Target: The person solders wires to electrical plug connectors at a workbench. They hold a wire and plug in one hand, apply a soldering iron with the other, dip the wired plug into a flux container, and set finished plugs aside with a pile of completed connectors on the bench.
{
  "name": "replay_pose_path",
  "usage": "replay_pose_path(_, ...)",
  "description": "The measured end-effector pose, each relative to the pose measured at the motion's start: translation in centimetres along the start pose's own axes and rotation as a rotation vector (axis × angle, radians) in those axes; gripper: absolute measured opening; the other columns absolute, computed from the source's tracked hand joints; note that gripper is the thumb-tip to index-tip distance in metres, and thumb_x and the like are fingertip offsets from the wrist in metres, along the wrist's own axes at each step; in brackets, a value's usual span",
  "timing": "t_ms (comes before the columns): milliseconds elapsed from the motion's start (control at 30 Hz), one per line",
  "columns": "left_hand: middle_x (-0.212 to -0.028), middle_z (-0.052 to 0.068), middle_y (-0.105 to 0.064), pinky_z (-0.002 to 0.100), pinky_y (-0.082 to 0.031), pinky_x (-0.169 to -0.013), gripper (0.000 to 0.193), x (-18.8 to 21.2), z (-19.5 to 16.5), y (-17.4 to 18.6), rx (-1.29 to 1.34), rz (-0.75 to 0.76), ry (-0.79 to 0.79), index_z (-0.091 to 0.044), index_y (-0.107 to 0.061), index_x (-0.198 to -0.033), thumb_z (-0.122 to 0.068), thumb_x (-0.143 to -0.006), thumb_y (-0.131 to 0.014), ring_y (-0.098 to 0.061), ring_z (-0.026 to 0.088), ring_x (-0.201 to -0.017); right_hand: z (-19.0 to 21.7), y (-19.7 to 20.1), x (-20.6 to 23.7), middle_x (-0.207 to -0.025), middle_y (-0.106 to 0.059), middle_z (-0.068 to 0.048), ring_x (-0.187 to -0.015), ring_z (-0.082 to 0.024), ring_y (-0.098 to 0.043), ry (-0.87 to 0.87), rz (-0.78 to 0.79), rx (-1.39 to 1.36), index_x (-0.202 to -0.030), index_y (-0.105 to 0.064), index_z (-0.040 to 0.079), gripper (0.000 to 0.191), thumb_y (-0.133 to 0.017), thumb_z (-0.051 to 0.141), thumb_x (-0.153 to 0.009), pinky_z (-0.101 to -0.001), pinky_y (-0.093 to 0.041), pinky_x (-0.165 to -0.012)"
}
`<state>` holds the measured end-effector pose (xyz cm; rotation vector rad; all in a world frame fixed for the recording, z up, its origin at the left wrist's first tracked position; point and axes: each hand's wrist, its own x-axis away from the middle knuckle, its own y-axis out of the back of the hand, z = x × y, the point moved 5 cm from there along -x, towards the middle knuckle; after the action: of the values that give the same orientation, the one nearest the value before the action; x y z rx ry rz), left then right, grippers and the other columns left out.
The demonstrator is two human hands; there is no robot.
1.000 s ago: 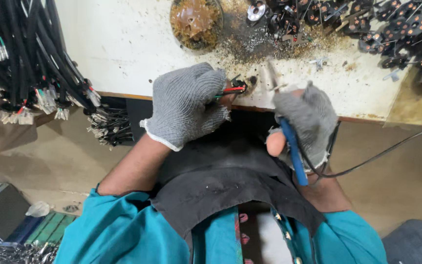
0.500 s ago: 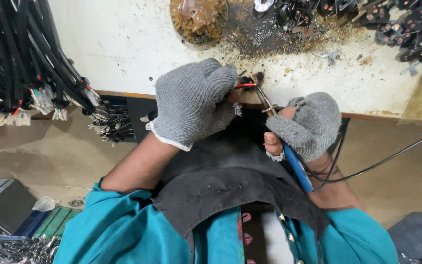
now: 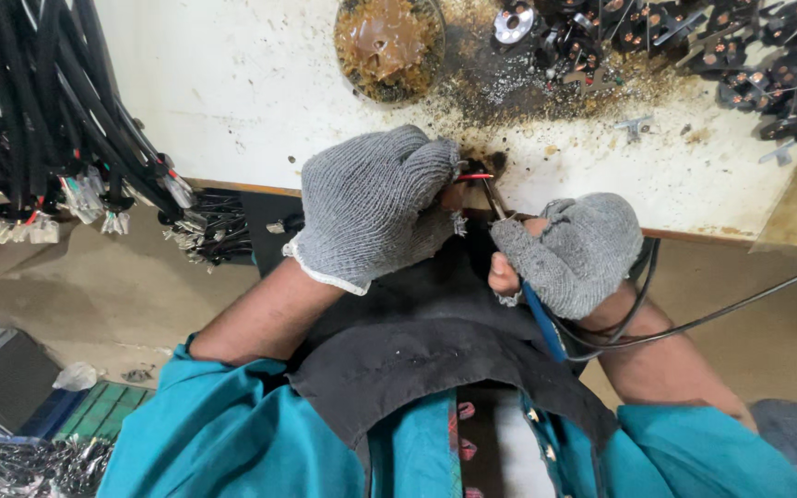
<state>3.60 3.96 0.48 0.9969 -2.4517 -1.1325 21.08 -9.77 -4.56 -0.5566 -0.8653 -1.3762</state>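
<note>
Clearly, with the grey-gloved left hand (image 3: 373,205) pinching a thin red wire (image 3: 475,176) and the right hand (image 3: 576,251) gripping the blue-handled soldering iron (image 3: 515,249), a slipped tip could scorch glove fingers.

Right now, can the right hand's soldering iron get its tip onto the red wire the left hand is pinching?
Probably yes. The right hand angles the soldering iron toward the red wire held by the left hand, at the table's edge. Nothing sits between tip and wire.

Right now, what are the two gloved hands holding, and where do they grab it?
The left hand pinches a thin red wire near its end. The right hand grips a blue-handled soldering iron by its handle, tip toward the wire.
</note>
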Motion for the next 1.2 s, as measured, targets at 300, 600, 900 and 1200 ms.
replay_pose_path(300,-0.085,0.006,-0.058,0.044,-0.047,-0.060,0.038,-0.1,0.0,-0.2,-0.021,0.006,-0.002,-0.016,-0.061,-0.097,-0.032,-0.071,-0.083,-0.063,0.031,-0.074,-2.2,-0.8,-0.6,-0.059,-0.069,-0.005,-0.053,-0.014,-0.067,-0.008,0.073,-0.175,-0.067,-0.070,0.000,0.041,-0.069,0.030,-0.096,-0.0295,-0.052,-0.048)
replay_pose_path(600,-0.085,0.007,-0.058,0.045,-0.047,-0.060,0.036,-0.2,0.0,-0.4,-0.039,0.013,-0.004,-0.016,-0.060,-0.094,-0.032,-0.072,-0.083,-0.063,0.030,-0.073,3.2,1.3,3.2,-0.071,-0.064,-0.006,-0.066,-0.030,-0.062,1.147,-0.364,0.687,-0.097,-0.077,0.007,0.022,-0.079,0.026,-0.086,-0.0458,-0.044,-0.062)
replay_pose_path(900,-0.085,0.007,-0.058,0.045,-0.047,-0.060,0.036,-0.2,-0.2,-0.1,-0.018,-0.003,-0.014,-0.015,-0.062,-0.097,-0.033,-0.073,-0.083,-0.063,0.030,-0.073,2.0,1.3,0.7,-0.060,-0.068,0.001,-0.055,-0.022,-0.063,0.435,-0.128,0.370,-0.075,-0.077,0.015,0.027,-0.074,0.037,-0.091,-0.0382,-0.047,-0.052)
replay_pose_path(1200,-0.083,0.007,-0.057,0.045,-0.046,-0.059,0.031,-0.3,-0.2,-0.2,-0.020,0.002,0.004,-0.015,-0.060,-0.093,-0.032,-0.078,-0.082,-0.062,0.031,-0.072,-2.6,0.4,-0.1,-0.054,-0.067,-0.003,-0.047,-0.016,-0.064,0.126,-0.022,0.017,-0.062,-0.073,0.008,0.033,-0.080,0.024,-0.090,-0.0358,-0.049,-0.044)
